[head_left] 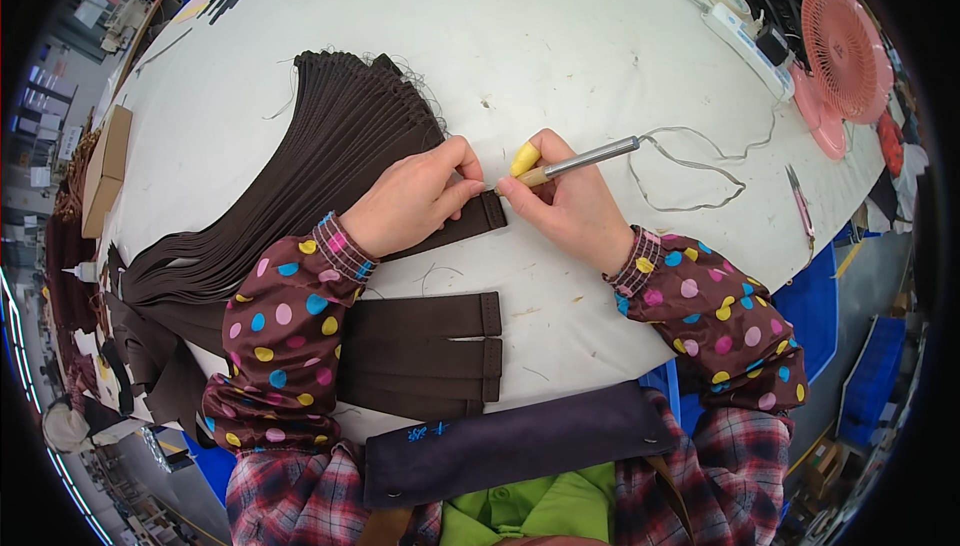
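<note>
My right hand (pixel 572 208) grips a corded soldering-iron-like pen (pixel 590 156) with a silver barrel and a tan front part. A yellow cover sits on one of its fingers. The pen's tip points left, close to my left fingertips. My left hand (pixel 415 196) is closed in a pinch just above the stitched end of a dark brown strap (pixel 490 212); whatever its fingertips hold is too small to tell. Beyond it fans a thick stack of similar straps (pixel 330 146), loose threads curling from their ends. Several more straps (pixel 420 356) lie nearer to me, under my left forearm.
A pink fan (pixel 845 51) and a white power strip (pixel 750 51) stand at the far right of the white table (pixel 560 46). The pen's cord (pixel 700 208) loops across the tabletop. Pink-handled tweezers (pixel 800 201) lie by the right edge. Left is a cardboard box (pixel 105 171).
</note>
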